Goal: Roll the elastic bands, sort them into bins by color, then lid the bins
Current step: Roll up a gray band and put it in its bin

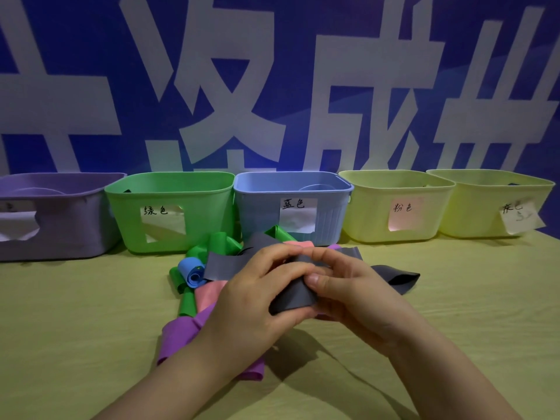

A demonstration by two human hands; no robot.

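Five bins [369,213] line the desk's [454,283] back edge. Loose bands [194,271] piled just before green bin [206,213] & blue bin [260,207], partly under L hand [257,298]. L hand + R hand [348,292] fingers pinch grey band [292,300] above pile, mid-desk. Bare desk room both sides.

Dim indoor view with a heavy blue cast over the wall [91,56] in the upper half and a small bright bluish glow at center. The left hand [251,298] and right hand [357,298] drop a soft dark shadow on the table [454,313] at lower center. The grey band [292,298] they grip looks nearly black. The bins [206,213] bow at the side edges. Detail is soft throughout.
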